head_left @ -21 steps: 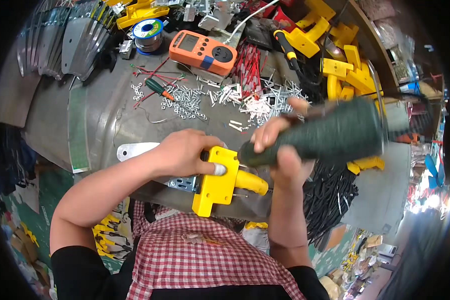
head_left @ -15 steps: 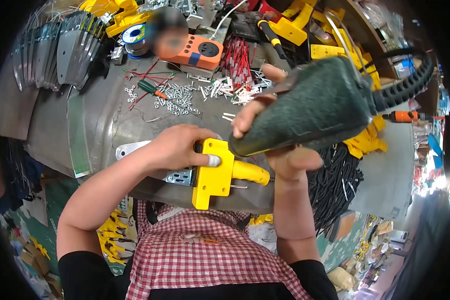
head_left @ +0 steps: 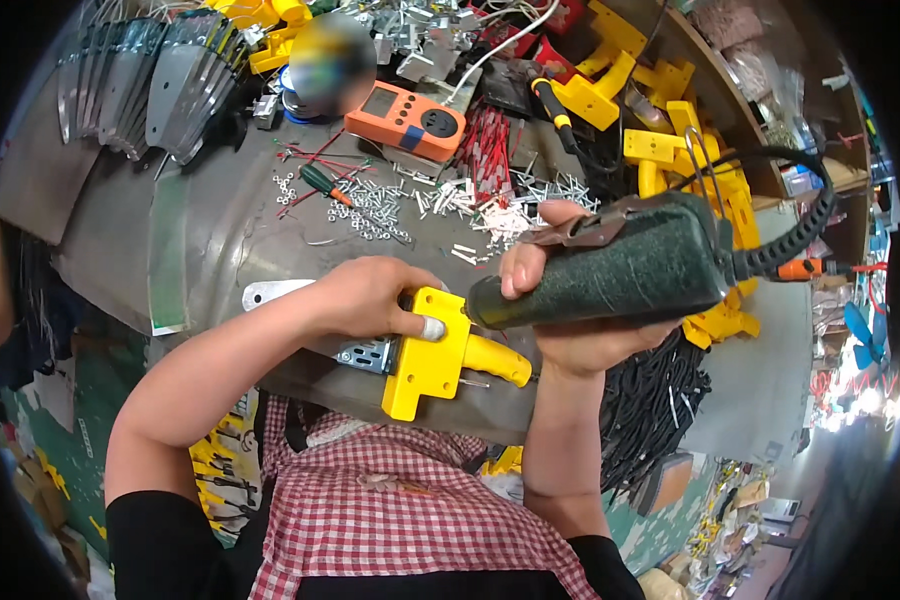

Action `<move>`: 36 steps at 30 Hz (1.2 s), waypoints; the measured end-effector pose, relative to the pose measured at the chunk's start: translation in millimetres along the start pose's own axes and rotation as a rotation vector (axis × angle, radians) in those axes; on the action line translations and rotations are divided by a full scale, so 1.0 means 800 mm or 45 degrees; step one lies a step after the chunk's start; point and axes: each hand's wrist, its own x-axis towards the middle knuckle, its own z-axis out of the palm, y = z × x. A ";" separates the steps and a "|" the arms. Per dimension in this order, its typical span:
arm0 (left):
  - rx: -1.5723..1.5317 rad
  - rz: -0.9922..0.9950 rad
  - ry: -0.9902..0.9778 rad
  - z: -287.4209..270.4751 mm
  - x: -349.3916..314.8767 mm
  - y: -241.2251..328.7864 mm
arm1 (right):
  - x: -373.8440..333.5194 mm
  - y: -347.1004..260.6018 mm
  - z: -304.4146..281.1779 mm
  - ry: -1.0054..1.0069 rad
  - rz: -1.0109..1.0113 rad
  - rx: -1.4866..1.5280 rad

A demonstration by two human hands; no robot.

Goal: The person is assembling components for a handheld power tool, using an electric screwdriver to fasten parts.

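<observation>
My left hand (head_left: 365, 300), a white wrap on its thumb, is closed on a yellow plastic tool housing (head_left: 422, 378) near the bench's front edge. Out of the housing's right side comes a yellow grip (head_left: 497, 360) with a thin metal pin below it; on its left are a perforated metal bracket (head_left: 367, 354) and a pale metal plate (head_left: 275, 291), partly under my forearm. My right hand (head_left: 590, 347) grips a dark green corded electric screwdriver (head_left: 610, 260), tilted with its narrow end down at the housing's upper right edge. Its tip is hidden, so contact cannot be told.
Loose screws and nuts (head_left: 375, 205), white connectors (head_left: 500, 220) and a small green screwdriver (head_left: 322, 184) lie beyond my hands. Behind them are an orange meter (head_left: 406, 120) and red wires (head_left: 487, 150). Grey blades (head_left: 185, 90) stand far left; yellow housings (head_left: 660, 150) and black cords (head_left: 655, 405) lie right.
The electric screwdriver has come down and slightly left, its narrow end close to the yellow housing. My right fingers have closed around it more. The view has shifted a little; my left hand keeps its hold.
</observation>
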 end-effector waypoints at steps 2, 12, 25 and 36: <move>0.061 0.041 0.043 0.003 0.001 -0.008 | 0.006 -0.003 0.002 -0.191 0.097 0.032; 0.106 0.100 0.098 0.003 -0.001 -0.010 | 0.000 0.021 0.010 0.172 -0.021 -0.562; 0.145 0.007 0.039 0.001 -0.004 -0.003 | 0.005 0.010 0.010 0.171 -0.084 -0.577; 0.132 0.041 0.073 0.004 -0.003 -0.008 | 0.007 -0.003 0.010 0.136 -0.152 -0.475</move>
